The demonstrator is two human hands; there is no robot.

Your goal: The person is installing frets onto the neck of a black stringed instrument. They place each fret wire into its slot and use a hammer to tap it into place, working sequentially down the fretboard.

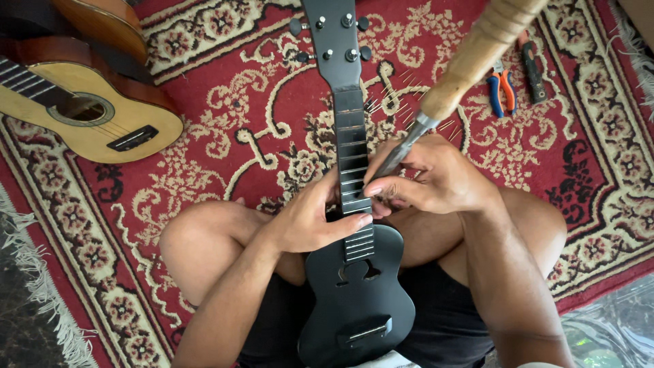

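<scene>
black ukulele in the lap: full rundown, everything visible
The black ukulele is matt black, with no strings showing, and lies face up across the person's legs, headstock pointing away over the red rug. It has metal tuning pegs, pale frets, a shaped soundhole and a bridge. The left hand grips the neck; the right hand presses a wooden-handled tool onto the fretboard.

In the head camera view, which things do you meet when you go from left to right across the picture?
Wooden ukulele → left hand → black ukulele → right hand → pliers → dark tool. All lie on or above the red carpet.
</scene>
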